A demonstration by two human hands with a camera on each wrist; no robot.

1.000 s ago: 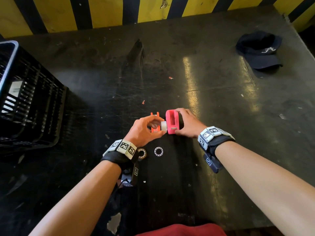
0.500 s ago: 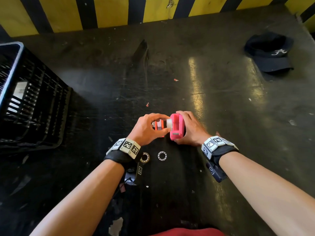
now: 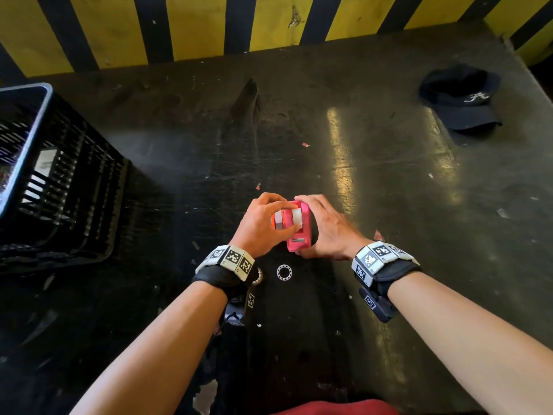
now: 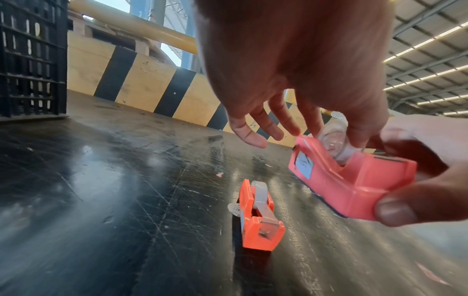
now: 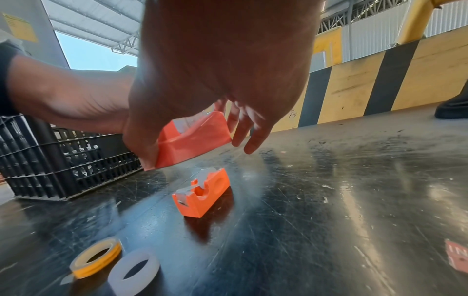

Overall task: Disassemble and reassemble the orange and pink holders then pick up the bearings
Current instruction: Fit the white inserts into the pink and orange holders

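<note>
The pink holder (image 3: 299,235) is lifted off the black table between both hands. My right hand (image 3: 324,232) grips it from the right, thumb under its near end (image 4: 395,210). Thumb and forefinger of my left hand (image 3: 269,224) pinch the white tape roll (image 4: 333,147) sitting in the pink holder's (image 4: 349,180) slot. The orange holder (image 4: 258,216) stands on the table below, a white roll in it, mostly hidden under my left hand in the head view. Two bearing rings (image 3: 283,272) (image 3: 258,277) lie near my left wrist; the right wrist view shows them (image 5: 97,258) (image 5: 134,270) flat.
A black slatted crate (image 3: 59,181) stands at the table's left. A dark cap (image 3: 460,100) lies at the far right. A yellow and black striped wall (image 3: 269,22) closes the back edge. Small red scraps (image 3: 305,144) dot the scratched table top.
The white roll, held at the pink holder's left side before, now sits in its slot. Both hands closed together over the holder, which has turned lengthwise toward me.
</note>
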